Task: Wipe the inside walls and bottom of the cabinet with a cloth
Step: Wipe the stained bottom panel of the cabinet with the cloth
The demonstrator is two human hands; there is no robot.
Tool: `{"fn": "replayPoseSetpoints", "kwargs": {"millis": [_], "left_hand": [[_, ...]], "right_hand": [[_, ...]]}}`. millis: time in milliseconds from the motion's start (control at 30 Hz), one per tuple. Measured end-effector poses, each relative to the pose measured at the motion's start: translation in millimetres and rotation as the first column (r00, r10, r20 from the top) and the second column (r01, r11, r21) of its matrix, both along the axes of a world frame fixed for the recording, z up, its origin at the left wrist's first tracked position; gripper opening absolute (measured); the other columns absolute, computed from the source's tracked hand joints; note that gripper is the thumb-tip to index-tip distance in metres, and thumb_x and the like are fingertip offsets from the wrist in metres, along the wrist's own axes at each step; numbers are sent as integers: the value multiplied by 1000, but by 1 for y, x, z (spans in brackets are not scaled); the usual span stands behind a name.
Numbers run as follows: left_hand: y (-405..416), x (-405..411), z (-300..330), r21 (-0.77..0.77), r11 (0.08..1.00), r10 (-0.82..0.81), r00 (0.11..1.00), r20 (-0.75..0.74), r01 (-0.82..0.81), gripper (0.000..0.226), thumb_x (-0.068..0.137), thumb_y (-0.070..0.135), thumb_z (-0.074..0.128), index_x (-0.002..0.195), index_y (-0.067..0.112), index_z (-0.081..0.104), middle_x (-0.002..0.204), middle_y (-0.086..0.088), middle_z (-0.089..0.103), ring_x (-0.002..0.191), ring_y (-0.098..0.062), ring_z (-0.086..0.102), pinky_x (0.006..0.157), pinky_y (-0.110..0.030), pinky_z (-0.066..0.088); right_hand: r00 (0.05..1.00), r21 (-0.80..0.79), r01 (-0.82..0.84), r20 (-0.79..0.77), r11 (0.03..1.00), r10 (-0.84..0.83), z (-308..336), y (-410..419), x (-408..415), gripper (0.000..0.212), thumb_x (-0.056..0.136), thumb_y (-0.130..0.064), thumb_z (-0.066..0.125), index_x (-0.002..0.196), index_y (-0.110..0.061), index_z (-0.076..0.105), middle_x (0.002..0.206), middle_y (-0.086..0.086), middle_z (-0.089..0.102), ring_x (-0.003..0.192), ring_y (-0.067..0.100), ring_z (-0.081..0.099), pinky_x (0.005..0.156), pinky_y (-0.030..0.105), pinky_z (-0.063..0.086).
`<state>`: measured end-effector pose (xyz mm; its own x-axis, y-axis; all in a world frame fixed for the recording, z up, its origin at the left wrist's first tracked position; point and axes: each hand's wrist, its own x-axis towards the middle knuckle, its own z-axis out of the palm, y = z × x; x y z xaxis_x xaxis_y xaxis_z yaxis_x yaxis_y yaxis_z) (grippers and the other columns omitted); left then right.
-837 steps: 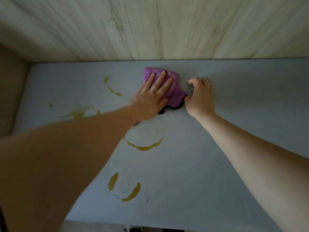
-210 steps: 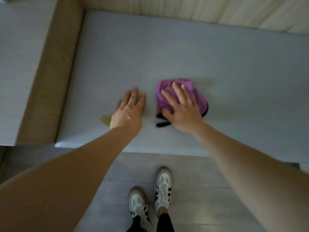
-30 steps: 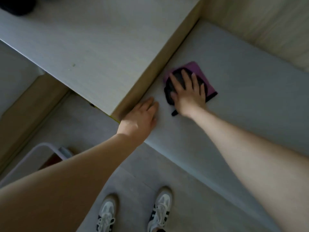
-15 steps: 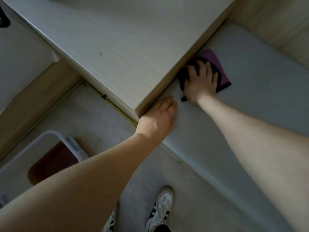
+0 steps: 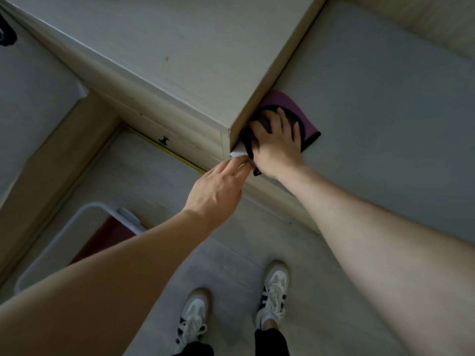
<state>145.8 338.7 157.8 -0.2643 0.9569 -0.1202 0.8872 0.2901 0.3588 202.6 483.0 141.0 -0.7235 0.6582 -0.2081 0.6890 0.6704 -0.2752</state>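
Her right hand (image 5: 276, 142) lies spread and pressing the purple cloth (image 5: 303, 116) into the cabinet floor's (image 5: 385, 111) corner, the side wall (image 5: 270, 80) touching at ten o'clock, while the left hand (image 5: 218, 191), loosely curled, hovers nearby.

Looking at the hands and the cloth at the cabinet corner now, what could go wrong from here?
The right hand presses the cloth tight against the side wall, so knuckles may scrape its edge. The cloth's black strap hangs over the bottom panel's front edge beside the left hand and could snag. The bunched cloth may miss the corner seam.
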Motion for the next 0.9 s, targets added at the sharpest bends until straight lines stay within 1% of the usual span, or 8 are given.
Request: {"fn": "replayPoseSetpoints", "kwargs": {"millis": [200, 333, 467, 633, 700, 767, 833, 900], "left_hand": [[-30, -17, -8, -109, 994, -36, 998, -49, 30, 42, 93, 9, 45, 134, 15, 45, 141, 3, 39, 125, -18, 42, 94, -29, 42], [-43, -19, -11, -141, 989, -55, 998, -40, 49, 41, 94, 10, 43, 134, 16, 45, 138, 4, 41, 123, -17, 44, 90, -30, 43], [-54, -21, -12, -165, 985, -62, 998, -19, 58, 38, 94, 12, 43, 131, 17, 46, 135, 4, 42, 121, -17, 44, 86, -31, 44], [-57, -24, -10, -184, 981, -67, 998, -3, 65, 33, 93, 13, 43, 126, 16, 48, 132, 3, 43, 119, -19, 44, 80, -34, 44], [-56, -26, -11, -176, 982, -74, 997, 1, 73, 31, 94, 14, 43, 124, 14, 49, 131, 2, 43, 118, -19, 45, 80, -35, 44], [-54, -29, -12, -156, 985, -78, 997, -1, 77, 29, 94, 16, 43, 122, 12, 51, 129, -1, 45, 117, -21, 46, 80, -38, 45], [-54, -33, -14, -137, 988, -72, 997, -1, 71, 29, 94, 17, 44, 121, 11, 53, 127, -3, 48, 115, -23, 47, 80, -40, 46], [-53, -37, -17, -105, 994, -34, 999, 6, 35, 30, 95, 16, 44, 121, 10, 55, 125, -5, 51, 115, -24, 49, 81, -41, 49]], "right_hand": [[997, 25, -48, -54, 999, 49, -1, -37, 14, 38, 95, -25, 44, 132, -33, 43, 153, -1, 17, 145, 24, 0, 115, 49, -1], [992, 46, -91, -79, 995, 94, -7, -53, 29, 49, 91, -13, 49, 134, -37, 42, 153, -3, 19, 145, 24, 3, 114, 49, 0], [973, 103, -179, -131, 978, 192, -10, -66, 56, 51, 77, 4, 47, 119, -22, 61, 146, 6, 38, 141, 33, 23, 110, 55, 15], [972, 143, -159, -149, 977, 180, -3, -69, 67, 51, 76, 14, 49, 116, -13, 65, 143, 13, 42, 137, 37, 29, 109, 54, 25], [977, 90, -140, -151, 986, 153, 3, -68, 50, 50, 82, 8, 55, 126, -15, 60, 148, 11, 35, 141, 35, 21, 113, 53, 21], [984, 15, -155, -89, 988, 155, 6, -66, 31, 41, 89, -15, 59, 129, -19, 56, 150, 5, 29, 143, 30, 14, 115, 50, 13], [979, 32, -125, -160, 992, 128, 7, -67, 20, 28, 89, -31, 58, 112, -17, 68, 138, 6, 44, 135, 32, 31, 112, 52, 21], [954, 163, -45, -285, 986, 90, 0, -66, 17, 17, 81, -23, 66, 93, -11, 69, 114, 10, 58, 108, 35, 53, 96, 54, 40]]}}
